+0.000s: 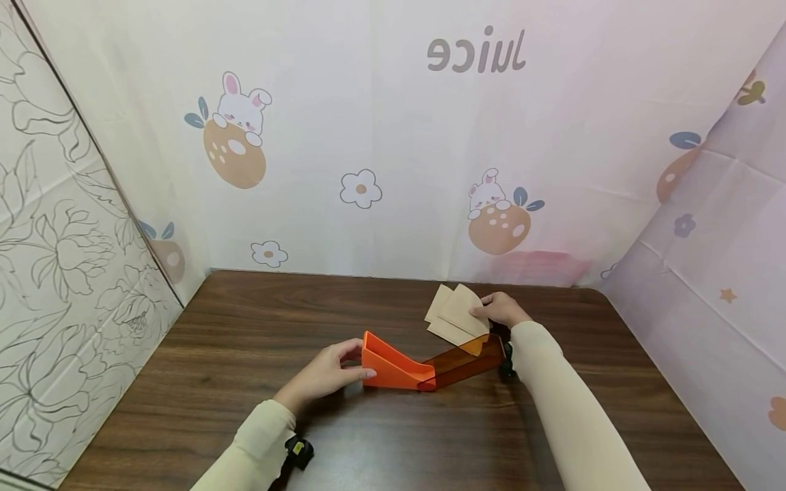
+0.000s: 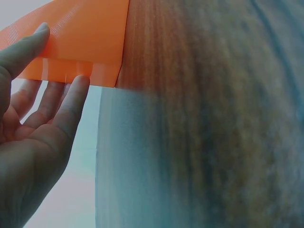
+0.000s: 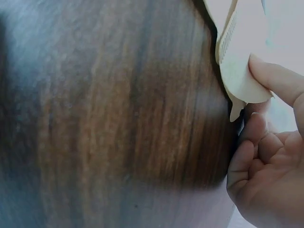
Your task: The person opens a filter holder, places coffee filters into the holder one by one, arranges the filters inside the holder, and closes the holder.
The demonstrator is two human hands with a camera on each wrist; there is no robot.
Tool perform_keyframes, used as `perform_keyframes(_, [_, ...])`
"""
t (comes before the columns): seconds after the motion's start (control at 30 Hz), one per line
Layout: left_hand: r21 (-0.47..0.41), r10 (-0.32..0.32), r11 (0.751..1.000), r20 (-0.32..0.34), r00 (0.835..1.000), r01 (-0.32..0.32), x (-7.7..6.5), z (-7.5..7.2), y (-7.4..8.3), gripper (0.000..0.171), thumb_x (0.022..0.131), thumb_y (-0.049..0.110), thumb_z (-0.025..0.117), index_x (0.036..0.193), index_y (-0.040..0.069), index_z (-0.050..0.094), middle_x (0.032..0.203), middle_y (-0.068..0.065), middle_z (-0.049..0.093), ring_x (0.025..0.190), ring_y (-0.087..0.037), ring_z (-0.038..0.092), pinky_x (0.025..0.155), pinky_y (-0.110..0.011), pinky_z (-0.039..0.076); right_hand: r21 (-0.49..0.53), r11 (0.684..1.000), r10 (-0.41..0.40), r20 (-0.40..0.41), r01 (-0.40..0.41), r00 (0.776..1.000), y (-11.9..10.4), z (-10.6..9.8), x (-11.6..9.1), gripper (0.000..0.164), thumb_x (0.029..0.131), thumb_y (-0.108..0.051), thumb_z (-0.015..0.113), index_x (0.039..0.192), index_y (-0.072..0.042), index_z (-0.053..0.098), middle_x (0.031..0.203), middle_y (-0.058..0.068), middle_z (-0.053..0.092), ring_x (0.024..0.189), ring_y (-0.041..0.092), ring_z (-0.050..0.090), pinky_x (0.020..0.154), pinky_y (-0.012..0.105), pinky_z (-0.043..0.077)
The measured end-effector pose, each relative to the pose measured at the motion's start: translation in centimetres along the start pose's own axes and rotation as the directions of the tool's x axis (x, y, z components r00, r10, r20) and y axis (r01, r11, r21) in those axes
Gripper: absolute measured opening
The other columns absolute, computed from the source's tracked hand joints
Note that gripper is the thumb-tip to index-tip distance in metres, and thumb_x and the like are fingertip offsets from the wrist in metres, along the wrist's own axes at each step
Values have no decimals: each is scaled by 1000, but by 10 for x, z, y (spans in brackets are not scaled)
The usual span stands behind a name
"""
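Note:
An orange holder (image 1: 393, 374) with a sloping open top stands on the table. Its see-through amber lid (image 1: 463, 365) tilts up and out to the right from the low end. My left hand (image 1: 327, 374) holds the holder's tall end, thumb on the near side and fingers at the end face, as the left wrist view also shows. Beyond the lid lie several tan paper coffee filters (image 1: 451, 327), fanned and overlapping. With thumb and fingers my right hand (image 1: 502, 308) pinches the edge of a coffee filter (image 3: 242, 76), whose crimped seam shows in the right wrist view.
The dark wood-grain table (image 1: 245, 354) ends at a printed curtain (image 1: 399, 136) at the back, with fabric walls on both sides. A black wrist camera (image 1: 299, 450) sits on the left cuff. The amber lid stands close to the right wrist.

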State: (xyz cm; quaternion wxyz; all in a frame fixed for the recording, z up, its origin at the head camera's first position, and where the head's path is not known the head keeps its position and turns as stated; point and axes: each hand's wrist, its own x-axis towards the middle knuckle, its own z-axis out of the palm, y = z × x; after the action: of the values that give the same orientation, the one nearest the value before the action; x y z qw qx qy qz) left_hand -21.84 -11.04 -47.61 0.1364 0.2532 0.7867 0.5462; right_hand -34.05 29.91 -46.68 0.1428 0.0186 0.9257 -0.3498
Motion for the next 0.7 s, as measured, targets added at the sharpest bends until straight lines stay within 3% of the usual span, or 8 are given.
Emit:
perform_keyframes(0.4, [0, 8, 1000, -2, 1000, -8, 0, 0, 0, 38, 91, 24, 76, 126, 17, 63, 117, 6, 68, 112, -15, 61, 96, -34, 49, -81, 996, -25, -42, 21, 999, -2, 1, 1, 37, 94, -28, 70, 110, 5, 63, 124, 25, 59, 103, 37, 58, 85, 50, 49])
perform_keyframes(0.7, [1, 11, 1000, 2, 1000, -11, -1, 0, 0, 38, 92, 25, 76, 127, 17, 63, 118, 6, 67, 113, -15, 61, 98, -37, 49, -37, 999, -14, -60, 12, 998, -5, 3, -4, 38, 94, -27, 69, 113, 5, 62, 125, 25, 57, 101, 34, 57, 84, 47, 49])
